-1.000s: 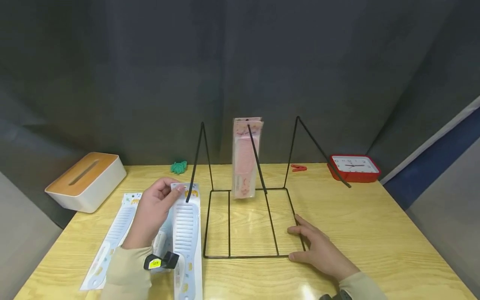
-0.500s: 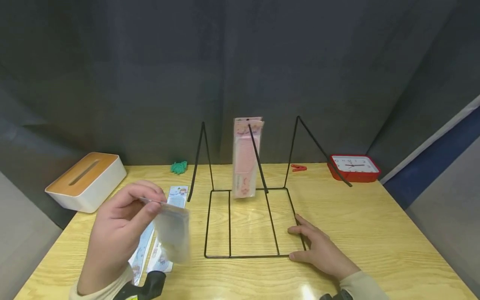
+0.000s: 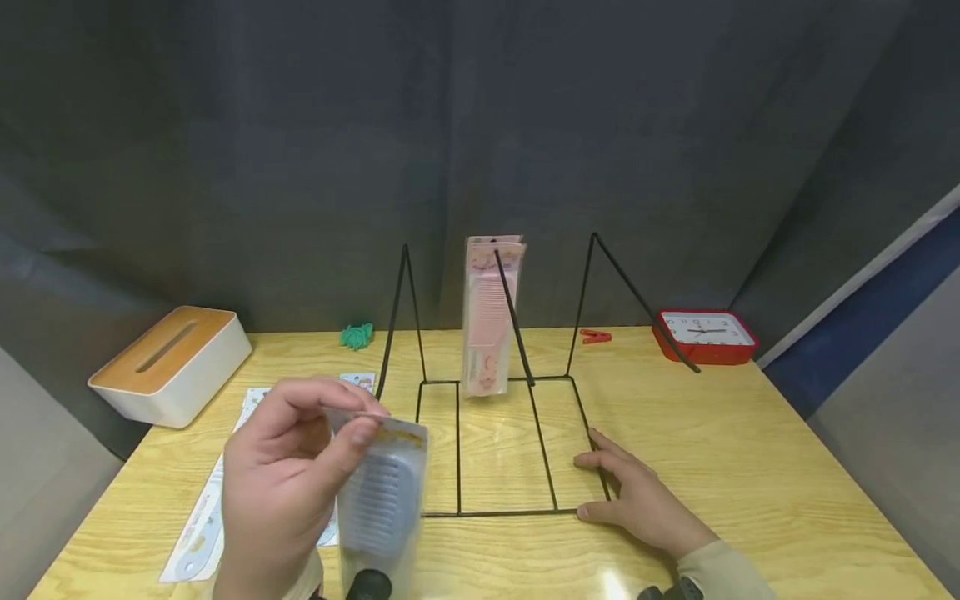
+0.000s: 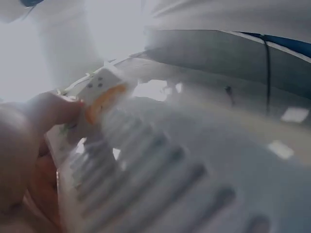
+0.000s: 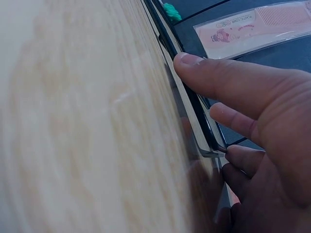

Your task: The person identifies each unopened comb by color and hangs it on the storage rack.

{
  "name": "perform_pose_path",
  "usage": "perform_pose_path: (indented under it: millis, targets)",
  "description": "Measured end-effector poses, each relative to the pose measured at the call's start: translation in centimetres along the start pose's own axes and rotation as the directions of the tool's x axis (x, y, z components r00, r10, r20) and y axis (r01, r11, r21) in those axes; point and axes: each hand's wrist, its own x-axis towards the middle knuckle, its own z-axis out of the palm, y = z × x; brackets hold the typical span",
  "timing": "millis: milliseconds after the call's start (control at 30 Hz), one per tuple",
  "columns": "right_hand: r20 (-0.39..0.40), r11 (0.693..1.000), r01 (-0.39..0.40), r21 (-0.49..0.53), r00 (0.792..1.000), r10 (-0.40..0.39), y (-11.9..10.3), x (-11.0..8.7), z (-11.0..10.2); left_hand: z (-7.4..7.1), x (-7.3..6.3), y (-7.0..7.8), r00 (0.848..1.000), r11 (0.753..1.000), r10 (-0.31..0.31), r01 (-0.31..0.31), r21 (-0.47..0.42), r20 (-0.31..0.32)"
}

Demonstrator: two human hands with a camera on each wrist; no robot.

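My left hand (image 3: 288,475) pinches the top edge of a packaged blue comb (image 3: 381,508), which hangs down in front of the rack's left hook (image 3: 392,321), apart from it as far as I can tell. Close up in the left wrist view, the comb's teeth (image 4: 146,165) show through shiny plastic. With fingers spread, my right hand (image 3: 637,504) rests on the front right corner of the black wire rack (image 3: 498,513); its thumb presses a bar (image 5: 197,109) in the right wrist view. Packaged pink combs (image 3: 487,325) hang at the middle hook (image 3: 514,317).
Under and behind my left arm lie more packaged blue combs (image 3: 193,546), partly hidden. A white tissue box (image 3: 198,375) with a wooden lid stands at left. Along the back are a green string bundle (image 3: 356,336), a red clip (image 3: 596,336) and a red clock (image 3: 708,333).
My left hand drew the packaged comb back from the left hook toward the left, then carried it rightward again, turned face toward me. The right hand stayed on the rack.
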Motion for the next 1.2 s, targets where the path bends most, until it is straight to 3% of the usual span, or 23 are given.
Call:
perform_pose_path:
  millis: [267,467,600,833,1200]
  targets:
    - [-0.004,1.0,-0.004,0.015,1.0,0.004,0.1,-0.1,0.3,1.5,0.6,-1.2,0.998,0.986,0.057,-0.054,0.159,-0.012]
    - [-0.004,1.0,-0.01,0.029,1.0,0.011,0.1,-0.2,0.2,1.3,0.9,-1.6,0.997,0.985,0.07,-0.063,0.163,-0.035]
    - [0.002,0.999,-0.016,0.032,1.0,0.016,0.1,-0.2,0.2,0.8,0.8,-1.1,0.999,0.983,0.038,-0.032,0.181,-0.03]
    - [-0.011,1.0,-0.006,-0.005,1.0,0.006,0.0,-0.2,0.2,-0.1,0.8,-0.7,0.996,0.951,-0.079,0.09,0.295,-0.049]
    - [-0.003,1.0,-0.01,-0.012,1.0,0.01,0.2,0.1,0.1,-1.1,0.4,-1.3,0.986,0.957,-0.153,0.164,0.241,-0.063]
